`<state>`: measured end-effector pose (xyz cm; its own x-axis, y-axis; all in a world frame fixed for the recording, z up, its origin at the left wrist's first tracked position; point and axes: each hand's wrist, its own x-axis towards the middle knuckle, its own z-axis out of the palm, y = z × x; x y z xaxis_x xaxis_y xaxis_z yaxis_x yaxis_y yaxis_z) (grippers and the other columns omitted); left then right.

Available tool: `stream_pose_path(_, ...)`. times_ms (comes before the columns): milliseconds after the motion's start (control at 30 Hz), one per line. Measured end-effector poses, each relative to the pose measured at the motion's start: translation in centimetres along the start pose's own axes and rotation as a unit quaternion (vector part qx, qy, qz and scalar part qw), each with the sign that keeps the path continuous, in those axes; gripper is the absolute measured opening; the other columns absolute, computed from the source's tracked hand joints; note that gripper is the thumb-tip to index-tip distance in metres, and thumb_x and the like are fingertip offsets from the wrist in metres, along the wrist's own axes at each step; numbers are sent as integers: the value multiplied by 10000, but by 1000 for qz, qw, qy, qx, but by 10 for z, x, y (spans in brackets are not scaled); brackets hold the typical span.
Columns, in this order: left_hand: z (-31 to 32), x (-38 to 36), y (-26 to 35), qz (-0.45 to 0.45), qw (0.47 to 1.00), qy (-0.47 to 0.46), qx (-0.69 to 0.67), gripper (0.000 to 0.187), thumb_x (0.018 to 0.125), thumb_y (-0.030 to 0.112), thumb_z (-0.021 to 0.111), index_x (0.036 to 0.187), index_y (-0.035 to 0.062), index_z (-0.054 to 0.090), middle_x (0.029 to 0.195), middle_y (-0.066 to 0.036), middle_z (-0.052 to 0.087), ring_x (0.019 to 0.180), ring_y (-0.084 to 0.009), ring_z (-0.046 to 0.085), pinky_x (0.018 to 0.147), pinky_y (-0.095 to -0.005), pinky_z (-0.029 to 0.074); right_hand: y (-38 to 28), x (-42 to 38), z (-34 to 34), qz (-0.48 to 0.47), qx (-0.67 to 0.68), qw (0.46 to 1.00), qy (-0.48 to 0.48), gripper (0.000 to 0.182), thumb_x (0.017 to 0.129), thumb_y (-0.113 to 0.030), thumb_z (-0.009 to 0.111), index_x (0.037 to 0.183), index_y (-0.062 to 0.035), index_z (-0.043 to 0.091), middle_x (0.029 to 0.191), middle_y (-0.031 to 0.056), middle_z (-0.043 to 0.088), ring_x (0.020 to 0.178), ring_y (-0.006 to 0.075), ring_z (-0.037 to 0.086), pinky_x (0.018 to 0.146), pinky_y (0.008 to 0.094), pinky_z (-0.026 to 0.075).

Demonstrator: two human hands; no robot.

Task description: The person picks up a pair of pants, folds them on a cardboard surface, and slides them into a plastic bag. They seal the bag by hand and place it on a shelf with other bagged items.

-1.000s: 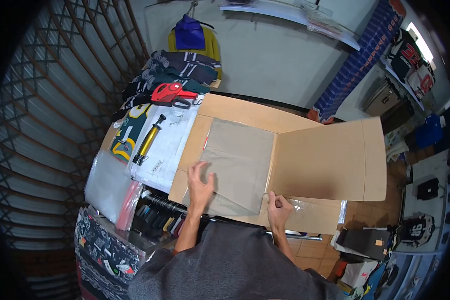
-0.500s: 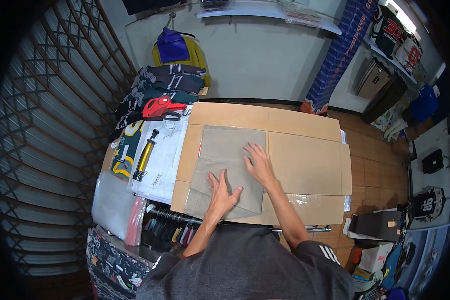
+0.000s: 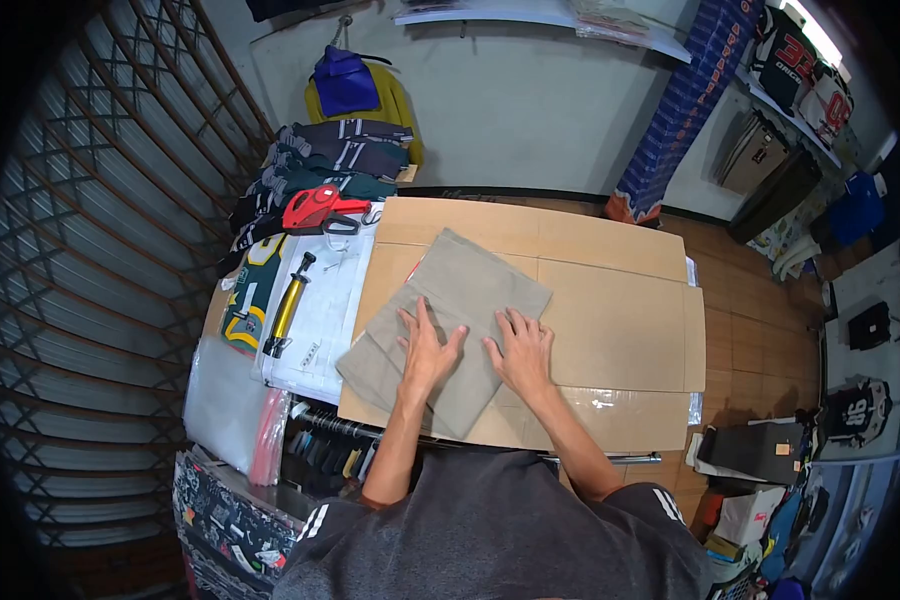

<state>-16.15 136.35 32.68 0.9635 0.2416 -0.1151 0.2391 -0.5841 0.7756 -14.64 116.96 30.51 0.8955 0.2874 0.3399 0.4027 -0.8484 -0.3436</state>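
Note:
A folded beige-grey cloth garment [image 3: 475, 275] lies flat and turned at a slant on a cardboard sheet [image 3: 620, 330]. A small bit of red shows at its upper left edge. My left hand [image 3: 429, 358] rests on the middle of the cloth, fingers spread. On its right side, near the lower right edge, my right hand [image 3: 522, 352] lies palm down with the fingers apart. Neither hand grips anything. The exact kind of garment cannot be made out while folded.
Left of the cardboard lie a red tape dispenser [image 3: 315, 208], a yellow-and-black tool [image 3: 289, 305] and clear plastic bags [image 3: 225, 405]. Folded dark clothes [image 3: 345, 155] are stacked at the back left. Garments hang on a rail [image 3: 340, 424] below the near edge.
The folded cloth has turned clockwise from nearly square with the cardboard to a slant. My right hand has come down nearer to me; my left hand has shifted slightly left and away.

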Motion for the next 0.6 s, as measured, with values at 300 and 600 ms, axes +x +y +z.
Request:
stream_pose_path(300, 38, 74, -3, 80, 987, 38, 137, 1055, 923, 593, 677, 1609, -76, 236, 1651, -420, 157, 1564, -543, 140, 1234, -688, 123, -28, -47, -23, -2, 120, 992, -38, 571, 915, -315, 757, 1363, 4, 603, 1323, 170, 623, 1205, 345, 562, 1087, 528, 376)
stream_pose_path(600, 42, 87, -8, 209, 956, 45, 199, 1033, 854, 640, 732, 1597, 20, 370, 1672, -269, 315, 1571, -436, 248, 1262, -606, 166, -26, -56, -36, 32, 339, 938, -64, 573, 914, -153, 771, 1431, 2, 578, 1356, 215, 663, 1210, 367, 641, 1064, 442, 504)
